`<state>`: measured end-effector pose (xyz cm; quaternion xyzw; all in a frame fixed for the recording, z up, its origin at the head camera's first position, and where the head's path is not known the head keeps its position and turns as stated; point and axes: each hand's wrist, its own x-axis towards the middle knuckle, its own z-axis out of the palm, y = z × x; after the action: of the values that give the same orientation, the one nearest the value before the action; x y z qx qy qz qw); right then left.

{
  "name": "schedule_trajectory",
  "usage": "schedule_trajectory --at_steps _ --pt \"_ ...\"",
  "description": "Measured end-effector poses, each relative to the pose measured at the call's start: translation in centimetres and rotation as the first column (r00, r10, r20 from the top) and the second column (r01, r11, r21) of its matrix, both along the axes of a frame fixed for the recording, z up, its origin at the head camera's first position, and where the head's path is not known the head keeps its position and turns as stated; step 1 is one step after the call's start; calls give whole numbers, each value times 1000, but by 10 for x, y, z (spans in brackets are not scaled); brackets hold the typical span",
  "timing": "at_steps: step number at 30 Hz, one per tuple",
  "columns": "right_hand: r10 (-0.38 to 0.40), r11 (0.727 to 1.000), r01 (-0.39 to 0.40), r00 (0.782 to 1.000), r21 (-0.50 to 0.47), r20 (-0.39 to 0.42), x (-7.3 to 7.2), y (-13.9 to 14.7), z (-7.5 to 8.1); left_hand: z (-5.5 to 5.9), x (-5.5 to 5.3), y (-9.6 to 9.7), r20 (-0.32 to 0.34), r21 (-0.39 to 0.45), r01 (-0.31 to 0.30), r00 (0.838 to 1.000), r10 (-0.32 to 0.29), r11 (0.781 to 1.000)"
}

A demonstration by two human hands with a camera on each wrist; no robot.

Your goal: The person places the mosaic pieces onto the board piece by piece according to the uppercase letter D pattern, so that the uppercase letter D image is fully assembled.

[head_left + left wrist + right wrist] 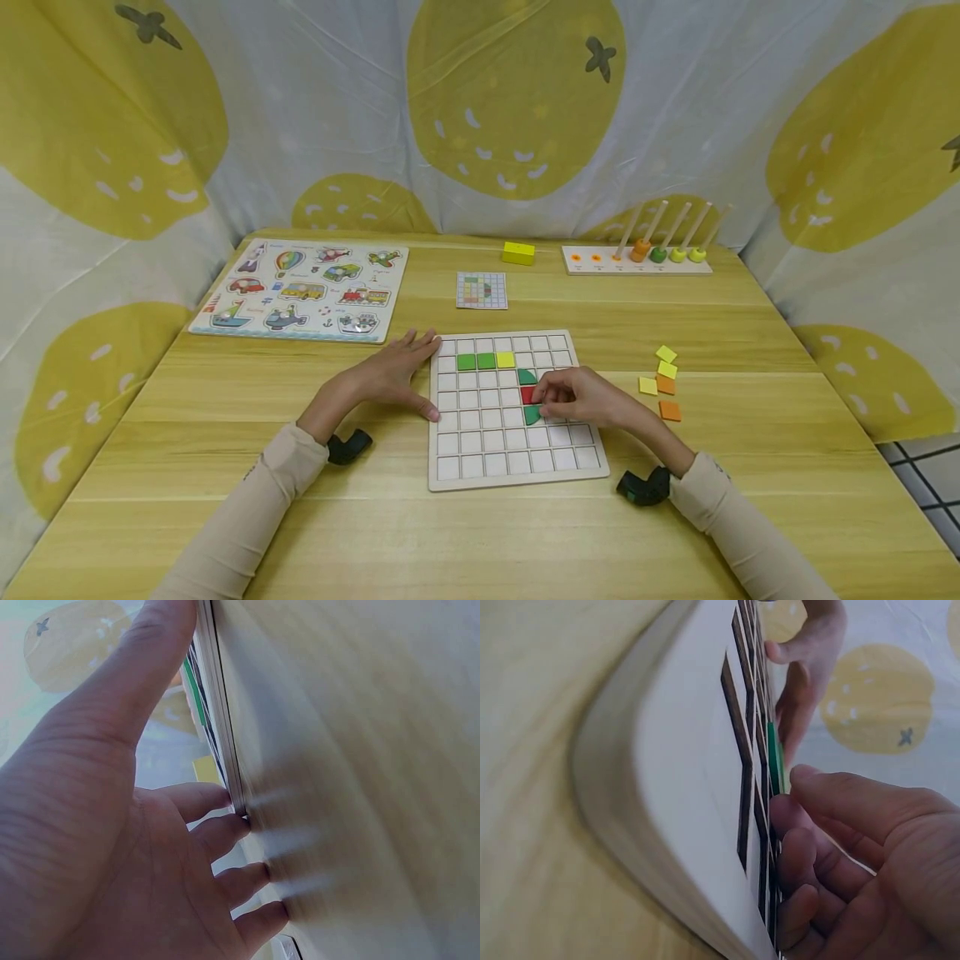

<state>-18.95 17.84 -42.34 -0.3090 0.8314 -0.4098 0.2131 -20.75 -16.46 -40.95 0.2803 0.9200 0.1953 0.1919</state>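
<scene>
A white grid board (pixel 480 482) lies flat on the wooden table. My left hand (pixel 390 375) rests at its left edge, fingers spread and thumb apart; the left wrist view shows fingertips along the edge. Green square tiles (pixel 467 362) and a yellow square tile (pixel 506 359) form a row in the upper grid. Farther right, a red tile (pixel 528 395) sits between two curved green pieces (pixel 527 377). My right hand (pixel 581 396) has its fingers bent over them, fingertips touching the board area. Whether thumb and forefinger pinch a piece is hidden.
Loose yellow tiles (pixel 648 386) and orange tiles (pixel 670 411) lie right of the board. Behind it are a pattern card (pixel 482 291) and a yellow block (pixel 518 253). A vehicle puzzle (pixel 300 292) lies back left; a peg stand (pixel 637 265) stands back right.
</scene>
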Motion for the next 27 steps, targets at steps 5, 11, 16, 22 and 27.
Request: schedule_trajectory --at_steps 5,11,16,22,27 --pt "-3 1000 3 1000 -6 7 2 0 2 1 0 1 -2 1 1 1000 -1 1000" --pt "-8 1000 8 1000 -14 28 5 3 6 1 1 2 -6 -4 3 1000 -3 1000" --pt "-31 1000 31 999 2 18 4 10 7 2 2 2 1 2 0 1000 0 1000" --pt "-78 997 78 996 9 -34 1 25 13 2 1 1 -4 1 0 1000 0 1000" --pt "-158 986 162 983 32 -89 -1 44 23 1 1 1 -7 0 3 1000 -3 1000"
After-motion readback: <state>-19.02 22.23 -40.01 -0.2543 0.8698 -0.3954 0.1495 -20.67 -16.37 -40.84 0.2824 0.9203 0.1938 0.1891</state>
